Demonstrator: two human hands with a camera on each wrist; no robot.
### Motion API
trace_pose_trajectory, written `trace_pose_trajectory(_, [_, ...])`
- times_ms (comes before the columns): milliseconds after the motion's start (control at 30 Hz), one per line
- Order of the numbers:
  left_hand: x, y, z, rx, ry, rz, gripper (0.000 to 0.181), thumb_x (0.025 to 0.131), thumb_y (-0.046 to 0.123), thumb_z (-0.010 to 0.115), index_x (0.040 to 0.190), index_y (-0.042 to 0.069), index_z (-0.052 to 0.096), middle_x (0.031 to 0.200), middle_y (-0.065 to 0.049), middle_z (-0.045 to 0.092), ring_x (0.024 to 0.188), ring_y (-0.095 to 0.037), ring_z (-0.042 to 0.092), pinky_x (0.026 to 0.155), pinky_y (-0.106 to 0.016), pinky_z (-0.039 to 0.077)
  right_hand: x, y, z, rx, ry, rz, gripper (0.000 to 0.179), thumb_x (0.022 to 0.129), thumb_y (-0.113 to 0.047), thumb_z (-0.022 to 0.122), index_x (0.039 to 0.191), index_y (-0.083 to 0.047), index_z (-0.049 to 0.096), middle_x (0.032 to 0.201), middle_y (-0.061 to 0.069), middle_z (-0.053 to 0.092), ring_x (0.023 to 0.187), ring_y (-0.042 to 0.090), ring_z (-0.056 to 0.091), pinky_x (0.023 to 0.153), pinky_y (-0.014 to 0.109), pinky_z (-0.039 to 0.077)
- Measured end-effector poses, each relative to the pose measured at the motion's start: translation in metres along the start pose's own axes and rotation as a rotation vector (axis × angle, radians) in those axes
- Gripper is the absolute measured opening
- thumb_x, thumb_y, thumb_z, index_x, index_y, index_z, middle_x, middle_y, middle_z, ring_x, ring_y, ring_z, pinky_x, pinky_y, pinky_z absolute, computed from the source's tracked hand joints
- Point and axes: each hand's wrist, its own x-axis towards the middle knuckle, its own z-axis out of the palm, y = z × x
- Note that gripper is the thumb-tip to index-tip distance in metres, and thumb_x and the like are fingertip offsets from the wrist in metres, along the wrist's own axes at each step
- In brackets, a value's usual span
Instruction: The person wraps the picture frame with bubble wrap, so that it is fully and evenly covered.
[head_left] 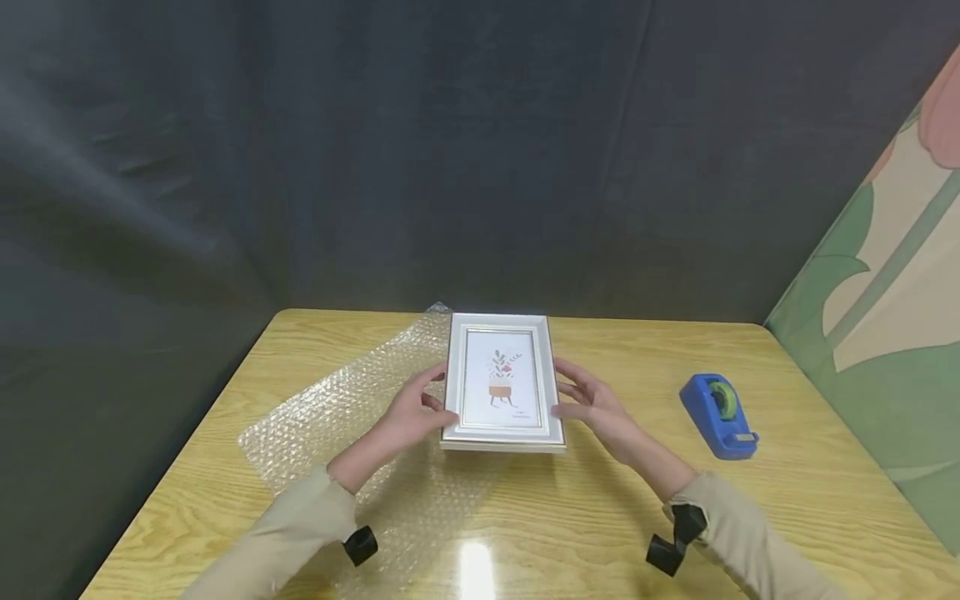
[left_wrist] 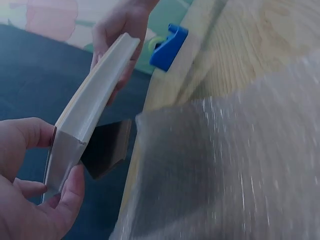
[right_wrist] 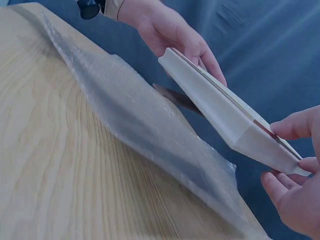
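Observation:
A white picture frame [head_left: 501, 435] with a drawing of a potted plant is held up over the table, its front facing the head camera. My left hand [head_left: 408, 410] grips its left side, thumb near the lower front corner. On the opposite side my right hand [head_left: 603, 412] holds it between thumb and fingers. Behind the frame a dark stand flap [left_wrist: 107, 147] juts out, as the left wrist view shows. Beneath the frame and left arm, a sheet of bubble wrap [head_left: 322, 421] lies slantwise on the table.
To the right, a blue tape dispenser [head_left: 716, 425] with a green roll stands on the wooden table [head_left: 637, 350]. A dark curtain [head_left: 465, 158] hangs along the back and left. A flower-patterned panel [head_left: 892, 333] borders the right edge.

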Motion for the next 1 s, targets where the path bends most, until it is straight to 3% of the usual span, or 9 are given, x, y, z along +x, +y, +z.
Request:
trace_pose_trajectory(133, [-0.002, -0.01, -0.019, 0.02, 0.003, -0.021, 0.079, 0.069, -0.002, 0.068, 0.139, 0.011, 0.035, 0.13, -0.013, 0.041, 0.083, -0.019, 0.052, 0.061, -0.026, 0.049, 0.012, 0.003, 0.016, 0.049, -0.009, -0.005, 0.07, 0.08, 0.002, 0.057, 0.142, -0.002, 0.024, 0.145, 0.015, 0.028, 0.129, 0.032, 0.032, 0.105, 0.044, 0.028])
trace_pose_trajectory(367, [-0.01, -0.028, -0.046, 0.026, -0.025, -0.037, 0.076, 0.072, -0.001, 0.066, 0.14, 0.009, 0.032, 0.131, -0.017, 0.039, 0.083, -0.019, 0.049, 0.059, -0.024, 0.048, 0.028, 0.009, 0.044, 0.053, -0.008, -0.004, 0.067, 0.079, 0.003, 0.054, 0.14, 0.0, 0.027, 0.14, 0.021, 0.033, 0.121, 0.034, 0.041, 0.093, 0.031, 0.041])
trace_pose_trajectory(800, [-0.023, -0.055, -0.076, 0.018, -0.019, -0.092, 0.075, 0.074, 0.0, 0.064, 0.14, 0.005, 0.03, 0.132, -0.021, 0.038, 0.08, -0.017, 0.047, 0.06, -0.021, 0.045, 0.05, 0.028, 0.085, 0.021, 0.004, 0.033, 0.068, 0.075, 0.003, 0.058, 0.137, 0.002, 0.033, 0.125, 0.026, 0.048, 0.113, 0.035, 0.048, 0.092, 0.039, 0.044])
trace_pose_trajectory(1000, [-0.028, -0.069, -0.083, 0.042, -0.033, -0.106, 0.075, 0.075, -0.003, 0.062, 0.141, -0.001, 0.026, 0.131, -0.025, 0.037, 0.077, -0.016, 0.049, 0.058, -0.021, 0.046, 0.056, 0.035, 0.098, 0.004, 0.001, 0.057, 0.068, 0.073, 0.004, 0.06, 0.136, 0.001, 0.035, 0.119, 0.026, 0.053, 0.108, 0.033, 0.051, 0.089, 0.038, 0.046])
